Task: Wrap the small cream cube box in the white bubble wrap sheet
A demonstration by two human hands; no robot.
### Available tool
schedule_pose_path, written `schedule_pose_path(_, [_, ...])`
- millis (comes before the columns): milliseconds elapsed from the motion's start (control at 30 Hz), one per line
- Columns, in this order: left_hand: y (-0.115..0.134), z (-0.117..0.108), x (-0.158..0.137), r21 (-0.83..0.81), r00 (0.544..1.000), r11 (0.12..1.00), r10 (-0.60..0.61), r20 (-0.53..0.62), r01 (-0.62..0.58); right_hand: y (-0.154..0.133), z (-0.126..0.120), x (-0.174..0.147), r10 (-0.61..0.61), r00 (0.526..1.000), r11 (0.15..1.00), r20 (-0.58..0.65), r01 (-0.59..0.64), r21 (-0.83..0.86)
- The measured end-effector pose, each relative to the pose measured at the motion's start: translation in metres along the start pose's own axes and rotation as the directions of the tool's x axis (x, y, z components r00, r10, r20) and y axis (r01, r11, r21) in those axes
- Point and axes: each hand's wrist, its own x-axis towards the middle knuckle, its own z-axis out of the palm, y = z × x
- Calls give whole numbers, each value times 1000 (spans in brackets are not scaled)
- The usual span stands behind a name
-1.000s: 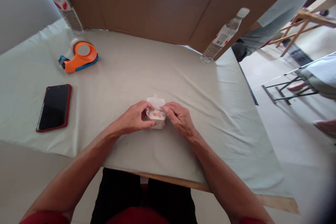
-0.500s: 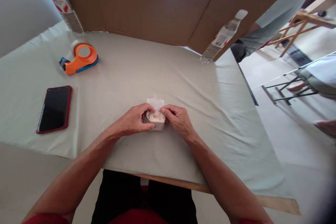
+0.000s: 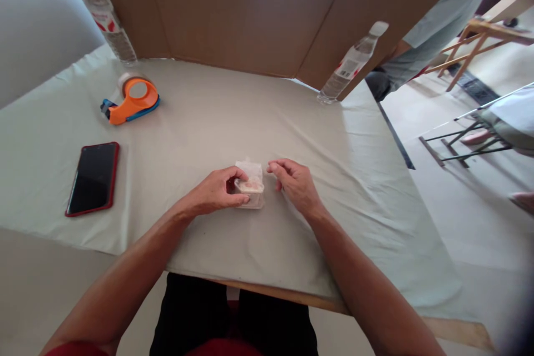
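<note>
A small box [image 3: 252, 200] with clear, see-through sides stands on the cloth-covered table in front of me. Its flap or lid [image 3: 251, 169] is raised at the far side, and something pale and pinkish shows at the top; I cannot make out what it is. My left hand [image 3: 223, 189] grips the box from the left, thumb on the near face and fingers over the top edge. Just right of the box, apart from it, my right hand [image 3: 294, 183] hovers with loosely bent fingers and nothing visible in them.
An orange tape dispenser [image 3: 136, 103] and a dark phone in a red case [image 3: 92, 178] lie to the left. Two water bottles [image 3: 109, 25] [image 3: 350, 67] stand against a cardboard screen [image 3: 242, 11]. Beyond the table's right edge are a person's sleeve [image 3: 448, 5] and a folding stool [image 3: 463, 144].
My right hand has let go of the box and drawn back to the right. My left hand keeps its hold. The view has shifted slightly.
</note>
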Motion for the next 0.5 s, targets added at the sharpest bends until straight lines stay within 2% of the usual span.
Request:
schedule_pose_path(100, [-2,0,2,-44,1000,999,-22,9,22,-3,-6,13,84,993,992,82,-76,-99])
schedule_pose_path(200, [-4,0,3,-56,1000,998,-17,19,18,-6,0,26,113,985,982,129,-91,-168])
schedule_pose_path(333, [-6,-1,4,-69,999,998,12,44,-9,-8,11,41,154,968,984,199,-133,-116])
schedule_pose_path(500, [-4,-2,5,-80,997,997,18,71,-12,-14,12,45,219,916,975,337,-218,-41])
